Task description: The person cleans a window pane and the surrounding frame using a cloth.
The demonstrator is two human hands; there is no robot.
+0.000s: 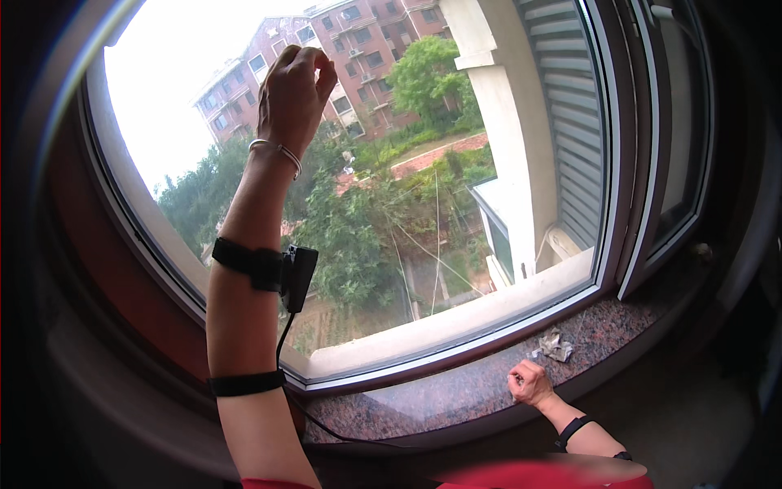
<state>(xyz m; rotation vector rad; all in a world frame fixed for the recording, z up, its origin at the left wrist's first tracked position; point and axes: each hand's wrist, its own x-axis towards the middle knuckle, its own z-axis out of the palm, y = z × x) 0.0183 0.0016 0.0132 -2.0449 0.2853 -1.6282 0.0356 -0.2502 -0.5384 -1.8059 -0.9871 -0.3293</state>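
Observation:
My left hand [295, 94] is raised high in front of the window glass [366, 244], fingers curled in toward the thumb. Whatever those fingers pinch, if anything, is hidden. A thin silver bangle [277, 147] circles that wrist. Low on the right, my right hand [531, 383] is closed in a loose fist over the speckled stone sill [456, 389]; I cannot make out anything inside it. Just beyond its knuckles lies a crumpled greyish-white wad [555, 345], paper or cloth, on the sill.
A small black device [300, 279] is strapped to my left forearm, its cable [326, 432] trailing down across the sill. On the right a dark-framed window sash [672, 147] stands swung in. Trees [342, 236] and a brick building [358, 65] show outside.

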